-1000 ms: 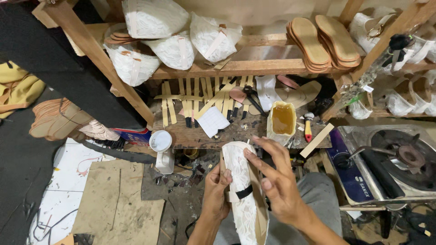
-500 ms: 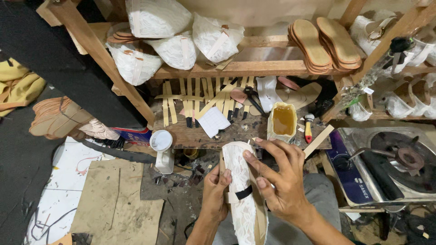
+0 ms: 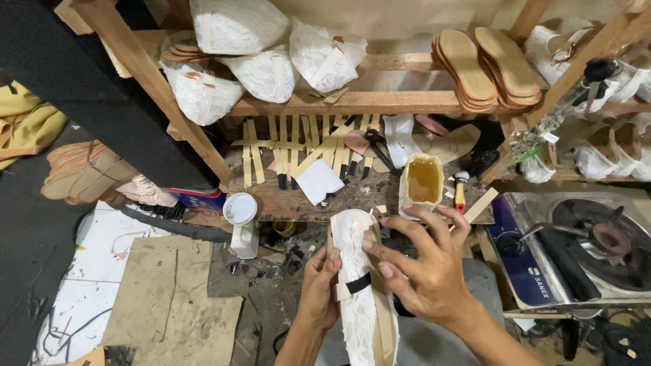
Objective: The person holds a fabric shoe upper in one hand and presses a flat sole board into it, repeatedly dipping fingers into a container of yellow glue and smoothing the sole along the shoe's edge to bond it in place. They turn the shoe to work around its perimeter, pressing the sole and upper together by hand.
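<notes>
I work in a small shoemaking workshop. In front of me a rough wooden shelf [image 3: 380, 102] carries stacked tan leather soles [image 3: 485, 68] at its right end and white lace-covered shoe uppers [image 3: 261, 51] at its left. The scarred wooden bench [image 3: 285, 200] below holds pale cut leather strips [image 3: 285, 146], a tub of amber glue [image 3: 423, 181] near its right edge, and black scissors [image 3: 376, 146].
</notes>
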{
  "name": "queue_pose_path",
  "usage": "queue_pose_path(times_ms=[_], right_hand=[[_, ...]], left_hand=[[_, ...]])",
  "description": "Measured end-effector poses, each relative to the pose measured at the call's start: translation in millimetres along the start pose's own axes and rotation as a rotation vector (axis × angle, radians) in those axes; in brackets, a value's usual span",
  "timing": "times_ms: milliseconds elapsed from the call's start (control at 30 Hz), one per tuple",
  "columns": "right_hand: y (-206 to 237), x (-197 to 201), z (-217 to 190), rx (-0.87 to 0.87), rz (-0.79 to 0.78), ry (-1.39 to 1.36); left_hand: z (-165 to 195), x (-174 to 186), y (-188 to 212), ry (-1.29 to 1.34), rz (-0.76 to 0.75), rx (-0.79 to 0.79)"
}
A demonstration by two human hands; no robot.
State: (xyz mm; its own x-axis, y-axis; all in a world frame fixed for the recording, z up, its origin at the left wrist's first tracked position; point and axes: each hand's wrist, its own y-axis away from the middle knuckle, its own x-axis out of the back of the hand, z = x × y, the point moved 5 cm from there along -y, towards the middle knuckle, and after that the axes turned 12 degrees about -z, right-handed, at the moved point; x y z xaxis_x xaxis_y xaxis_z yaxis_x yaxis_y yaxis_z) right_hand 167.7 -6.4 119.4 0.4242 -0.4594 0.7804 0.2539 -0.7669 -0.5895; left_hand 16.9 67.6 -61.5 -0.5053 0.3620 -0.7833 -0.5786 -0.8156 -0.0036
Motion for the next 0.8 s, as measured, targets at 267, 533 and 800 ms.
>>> queue_pose_path(times_ms=[267, 533, 800], right_hand=[[1.6, -30.8, 129.9, -0.47, -0.143, -0.125], [0.7, -68.8, 158.1, -0.454, -0.42, 0.225], [18.5, -23.8, 86.5, -0.433, -0.019, -0.449]], left_hand=[[-3.5, 8.1, 9.6, 0.043, -0.016, 0.054], [-9.6, 25.3, 5.4, -0.017, 0.03, -0.042], [-2.8, 14.6, 11.5, -0.144, 0.095, -0.063]])
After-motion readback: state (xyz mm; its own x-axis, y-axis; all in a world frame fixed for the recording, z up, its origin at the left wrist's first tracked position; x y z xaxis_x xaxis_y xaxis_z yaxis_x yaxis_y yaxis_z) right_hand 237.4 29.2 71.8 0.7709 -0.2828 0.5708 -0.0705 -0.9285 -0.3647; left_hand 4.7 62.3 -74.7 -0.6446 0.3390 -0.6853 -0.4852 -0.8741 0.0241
